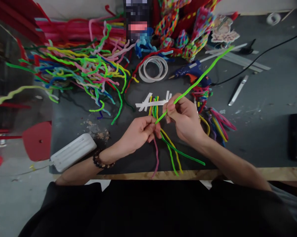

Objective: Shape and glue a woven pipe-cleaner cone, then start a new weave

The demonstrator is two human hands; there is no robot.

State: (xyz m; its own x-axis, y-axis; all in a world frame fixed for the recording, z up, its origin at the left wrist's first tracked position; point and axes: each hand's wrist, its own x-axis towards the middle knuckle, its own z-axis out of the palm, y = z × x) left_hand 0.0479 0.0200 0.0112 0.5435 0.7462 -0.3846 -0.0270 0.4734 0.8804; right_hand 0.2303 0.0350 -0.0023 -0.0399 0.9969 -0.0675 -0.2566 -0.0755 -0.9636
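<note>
Fingers (171, 107) on fuzzy lime-green pipe cleaner (200, 79)

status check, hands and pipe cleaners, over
Left hand shut on pipe cleaner bundle. Right hand shut on lime pipe cleaner. Glue gun lies behind.

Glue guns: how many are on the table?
1. The blue glue gun lies on the table beyond the right hand, beside the white rings. The pile could hide others.
</note>
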